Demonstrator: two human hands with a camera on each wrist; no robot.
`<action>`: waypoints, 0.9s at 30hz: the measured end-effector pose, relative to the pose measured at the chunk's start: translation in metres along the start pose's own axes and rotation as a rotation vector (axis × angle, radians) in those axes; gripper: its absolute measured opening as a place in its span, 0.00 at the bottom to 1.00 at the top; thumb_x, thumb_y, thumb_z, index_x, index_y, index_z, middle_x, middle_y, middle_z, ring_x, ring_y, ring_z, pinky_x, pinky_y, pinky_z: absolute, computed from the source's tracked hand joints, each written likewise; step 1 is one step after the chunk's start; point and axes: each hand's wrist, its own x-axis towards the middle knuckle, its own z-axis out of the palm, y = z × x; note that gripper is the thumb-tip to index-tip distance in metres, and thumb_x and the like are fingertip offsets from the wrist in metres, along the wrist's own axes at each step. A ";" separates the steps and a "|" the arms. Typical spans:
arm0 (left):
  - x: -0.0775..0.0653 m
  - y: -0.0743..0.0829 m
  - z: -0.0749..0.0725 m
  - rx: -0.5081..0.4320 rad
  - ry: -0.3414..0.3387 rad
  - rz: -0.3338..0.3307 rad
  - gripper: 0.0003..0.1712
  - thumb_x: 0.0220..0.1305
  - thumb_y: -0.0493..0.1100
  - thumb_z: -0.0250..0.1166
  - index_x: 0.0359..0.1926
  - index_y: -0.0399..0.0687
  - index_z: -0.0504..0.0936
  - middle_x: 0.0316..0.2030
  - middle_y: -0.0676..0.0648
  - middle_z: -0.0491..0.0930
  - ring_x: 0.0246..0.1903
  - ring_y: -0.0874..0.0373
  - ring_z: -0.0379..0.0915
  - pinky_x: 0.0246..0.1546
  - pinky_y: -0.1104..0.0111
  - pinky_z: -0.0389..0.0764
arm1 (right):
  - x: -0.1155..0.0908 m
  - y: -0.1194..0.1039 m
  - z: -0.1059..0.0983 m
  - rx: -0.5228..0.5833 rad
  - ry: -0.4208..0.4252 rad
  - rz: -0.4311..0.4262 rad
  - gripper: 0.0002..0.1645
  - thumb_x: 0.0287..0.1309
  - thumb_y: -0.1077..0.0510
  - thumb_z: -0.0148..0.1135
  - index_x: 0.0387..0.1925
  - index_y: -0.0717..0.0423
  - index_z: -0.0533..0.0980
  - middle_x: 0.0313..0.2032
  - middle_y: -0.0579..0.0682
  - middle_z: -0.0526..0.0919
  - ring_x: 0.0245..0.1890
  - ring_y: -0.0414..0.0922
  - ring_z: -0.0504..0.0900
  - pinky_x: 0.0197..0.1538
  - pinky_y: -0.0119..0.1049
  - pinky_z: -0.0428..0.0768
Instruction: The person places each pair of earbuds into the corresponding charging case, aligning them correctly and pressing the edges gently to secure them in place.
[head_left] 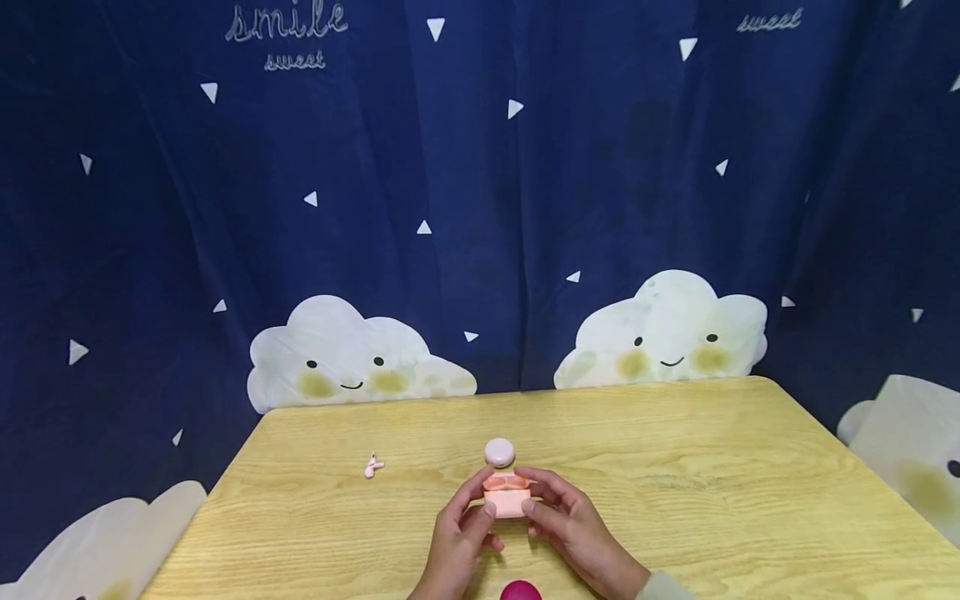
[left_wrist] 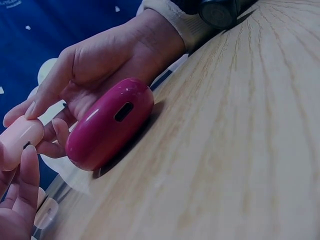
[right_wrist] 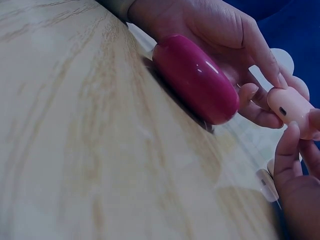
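A small pink earbud case [head_left: 507, 503] is held up with its lid [head_left: 506, 481] raised and its inside facing the head camera. My left hand [head_left: 459, 527] grips its left side between thumb and fingers. On the other side, my right hand [head_left: 568, 521] holds it the same way. Both wrist views show the back of this case, with a small dark port. Whether anything sits in its wells is too small to tell. A glossy magenta case [left_wrist: 111, 125], with an oval port, lies on the table just in front of me, below both hands.
Behind the held case a round, pale pink case [head_left: 499, 452] rests on the wooden table [head_left: 712, 483]. Farther left lie pale earbud pieces [head_left: 372, 467]; whether one or two is unclear. A dark blue curtain [head_left: 480, 167] with clouds hangs behind the table's back edge.
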 end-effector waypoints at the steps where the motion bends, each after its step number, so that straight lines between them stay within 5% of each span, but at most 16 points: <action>1: 0.000 0.000 0.000 -0.001 0.000 -0.001 0.30 0.68 0.36 0.58 0.70 0.41 0.63 0.51 0.38 0.68 0.35 0.55 0.74 0.28 0.69 0.81 | 0.000 0.000 0.000 -0.003 -0.001 -0.003 0.32 0.64 0.63 0.59 0.67 0.63 0.62 0.48 0.51 0.77 0.39 0.40 0.76 0.38 0.30 0.78; 19: -0.003 -0.004 -0.003 -0.042 0.010 -0.036 0.34 0.68 0.34 0.58 0.72 0.39 0.58 0.55 0.37 0.68 0.39 0.55 0.75 0.32 0.67 0.82 | -0.003 0.001 -0.001 0.071 -0.050 0.020 0.40 0.64 0.66 0.57 0.72 0.62 0.51 0.50 0.53 0.80 0.42 0.40 0.79 0.41 0.32 0.80; 27: 0.000 -0.002 -0.001 -0.077 0.010 -0.021 0.34 0.68 0.36 0.58 0.72 0.39 0.57 0.55 0.36 0.67 0.42 0.58 0.76 0.36 0.65 0.83 | 0.000 -0.002 -0.001 0.063 0.016 0.063 0.30 0.64 0.62 0.59 0.61 0.73 0.61 0.43 0.50 0.82 0.42 0.43 0.81 0.42 0.32 0.81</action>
